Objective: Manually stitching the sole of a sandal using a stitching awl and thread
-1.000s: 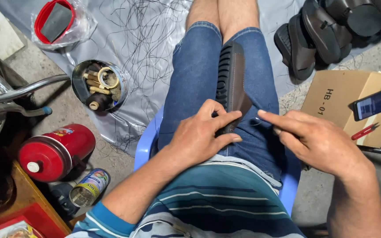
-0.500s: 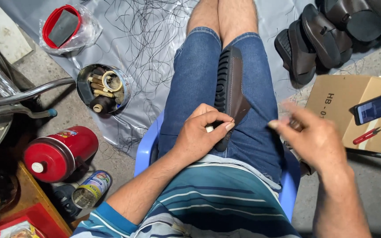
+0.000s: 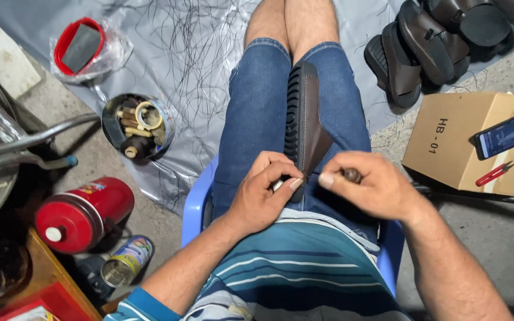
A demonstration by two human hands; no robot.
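— Well, where is the sole [image 3: 302, 116]?

— It stands on edge in the lap, wedged between the thighs on the jeans [image 3: 257, 113], ribbed black tread to the left, brown side to the right, its near tip down by the hands.

— And the hands?

— The left hand [image 3: 263, 193] is curled, thumb and forefinger pressed together on the sole's near tip. Something pale shows inside the curl; I cannot tell what it is. The right hand [image 3: 373, 187] is just beside it, fingertips bunched and pinching at the same tip, with a small dark rounded thing tucked between its fingers, mostly hidden. Any thread or needle is too fine to make out.

— What sits around?

— A blue chair [image 3: 196, 205] is under the person, mostly covered by the body. A grey sheet [image 3: 203, 53] spreads beneath, strewn with thin dark strands. On it, left, a round tin [image 3: 138, 126] holds jumbled small parts, hard to name, and a red-rimmed lid [image 3: 81, 46] lies in clear plastic. Nearer left, a red canister [image 3: 81, 214] lies on its side with a small can [image 3: 123, 266] beside it. To the right are stacked dark sandals [image 3: 423, 50], cut off at the top edge, and a cardboard box [image 3: 453, 139] bearing a phone [image 3: 510, 132] and a red tool [image 3: 494, 173].
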